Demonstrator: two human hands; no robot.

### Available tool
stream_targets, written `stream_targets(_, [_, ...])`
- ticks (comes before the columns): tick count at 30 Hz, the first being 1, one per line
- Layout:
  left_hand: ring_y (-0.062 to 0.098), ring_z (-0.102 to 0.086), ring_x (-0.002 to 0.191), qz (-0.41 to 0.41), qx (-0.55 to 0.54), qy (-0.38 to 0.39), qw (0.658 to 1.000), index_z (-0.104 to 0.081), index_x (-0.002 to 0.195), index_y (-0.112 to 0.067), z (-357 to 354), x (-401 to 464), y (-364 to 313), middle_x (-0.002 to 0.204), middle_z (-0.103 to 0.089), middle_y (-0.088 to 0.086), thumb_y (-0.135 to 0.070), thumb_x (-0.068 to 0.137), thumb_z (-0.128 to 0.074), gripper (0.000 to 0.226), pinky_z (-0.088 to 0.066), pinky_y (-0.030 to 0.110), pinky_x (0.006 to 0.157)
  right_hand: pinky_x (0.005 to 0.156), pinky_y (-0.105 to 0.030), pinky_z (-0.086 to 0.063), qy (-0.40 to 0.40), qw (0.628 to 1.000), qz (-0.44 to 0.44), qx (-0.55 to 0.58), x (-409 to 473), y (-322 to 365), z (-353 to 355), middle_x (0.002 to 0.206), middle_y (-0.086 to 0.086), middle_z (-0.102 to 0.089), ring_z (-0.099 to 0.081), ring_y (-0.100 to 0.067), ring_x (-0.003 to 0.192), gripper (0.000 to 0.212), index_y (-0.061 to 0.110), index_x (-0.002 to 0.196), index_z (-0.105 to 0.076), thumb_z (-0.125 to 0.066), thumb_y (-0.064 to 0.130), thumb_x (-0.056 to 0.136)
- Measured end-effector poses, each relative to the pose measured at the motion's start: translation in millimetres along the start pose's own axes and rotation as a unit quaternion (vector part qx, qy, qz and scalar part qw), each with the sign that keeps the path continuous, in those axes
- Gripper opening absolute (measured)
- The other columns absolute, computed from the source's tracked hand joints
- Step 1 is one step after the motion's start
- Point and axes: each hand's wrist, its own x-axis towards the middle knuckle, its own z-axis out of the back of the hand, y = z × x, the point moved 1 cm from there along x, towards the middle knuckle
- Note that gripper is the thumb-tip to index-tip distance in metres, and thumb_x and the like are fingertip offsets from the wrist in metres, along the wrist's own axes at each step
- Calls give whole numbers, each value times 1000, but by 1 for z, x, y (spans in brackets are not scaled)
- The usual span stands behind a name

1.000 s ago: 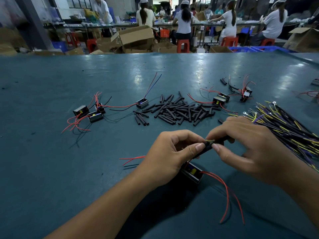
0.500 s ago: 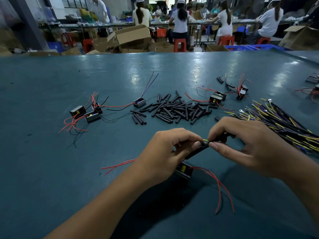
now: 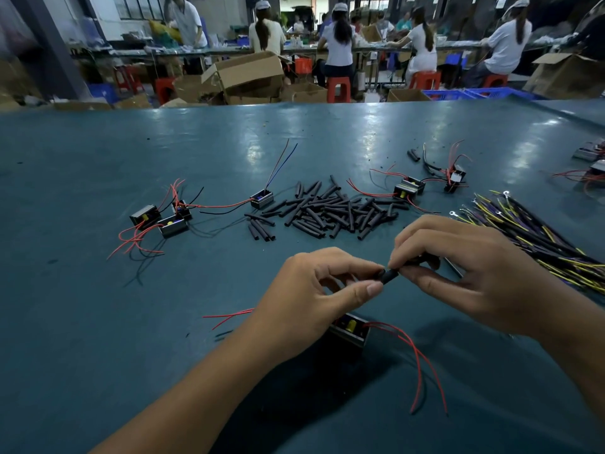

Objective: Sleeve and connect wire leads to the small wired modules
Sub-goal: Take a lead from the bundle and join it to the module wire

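While both hands work low over the desk [image 3: 98, 322], the head view gives these lines.

Writing: none can be read; the labels on the parts are too small to tell.

Left hand: the left hand [image 3: 307, 296] is curled, thumb and forefinger pinching one end of a black sleeve [image 3: 389, 275], palm turned down.

Right hand: the right hand [image 3: 458, 273] is curled too, thumb and forefinger pinching the other end of the same sleeve; the rest of the fingers are bent above it.

Sleeve: short, black, matt, held between the two hands just above the desk; what runs inside it is hidden.

Module: a small black box [image 3: 348, 329] with a yellow part sits on the desk under the left hand, red wires [image 3: 415, 355] trailing to the right and toward the near edge.

Sleeve pile: loose black tubes [image 3: 327, 211] lie beyond the hands.

Other modules: one group [image 3: 163, 217] at the left, another [image 3: 409, 188] at the right.

Lead bundle: yellow and dark wires [image 3: 540, 237] lie beside the right hand.
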Motion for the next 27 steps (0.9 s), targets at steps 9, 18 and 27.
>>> stream_targets(9, [10, -73, 87, 30, -71, -8, 997, -77, 96, -22, 2, 1, -2, 90, -77, -3, -16, 90, -74, 9, -55, 20, 77, 83, -21, -49, -32, 999, -17, 18, -1, 1, 7, 96, 15, -68, -66, -4, 93, 31, 21, 119, -65, -67, 23, 89])
stream_targets(18, [9, -61, 74, 66, -143, 30, 987, -75, 93, -22, 4, 2, -6, 81, -71, 0, -18, 90, -72, 6, -49, 20, 66, 91, -13, -38, -17, 999, -1, -42, 2, 1, 5, 98, 11, -60, -55, -6, 99, 24, 14, 113, -66, -64, 22, 91])
stream_targets(27, [7, -70, 87, 24, -85, 11, 996, -76, 95, -30, 1, 2, -5, 93, -77, 1, -20, 94, -67, 13, -56, 25, 81, 85, -29, -43, -24, 994, 20, -104, 6, 7, -2, 94, 2, -59, -54, -18, 89, 22, 10, 90, -67, -54, 26, 96])
